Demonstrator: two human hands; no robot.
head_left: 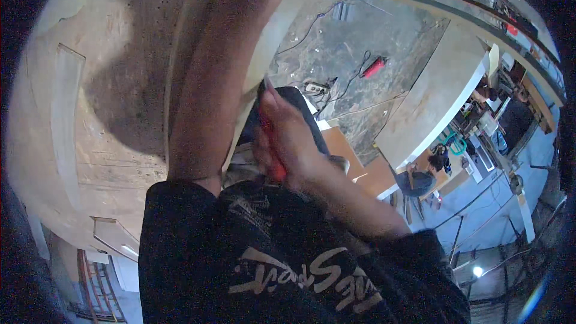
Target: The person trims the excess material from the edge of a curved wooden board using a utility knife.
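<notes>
My right hand (285, 129) is closed around a red-handled tool (278, 168) in front of my body. A thin, pale tip shows above the fingers, beside the edge of a light wooden strip (279, 30); its exact kind is hard to make out. Slightly blurred, the hand covers most of the handle. My left forearm (210, 84) reaches away along the wooden strip. Its hand lies past the top edge of the picture, so the fingers do not show.
A broad wooden panel (120, 162) spreads out on the left. On the stained floor lie a red power tool (373, 67), a power strip (316, 88) and cables. To the right stands a pale-topped table (432, 90), with cluttered tools beyond it.
</notes>
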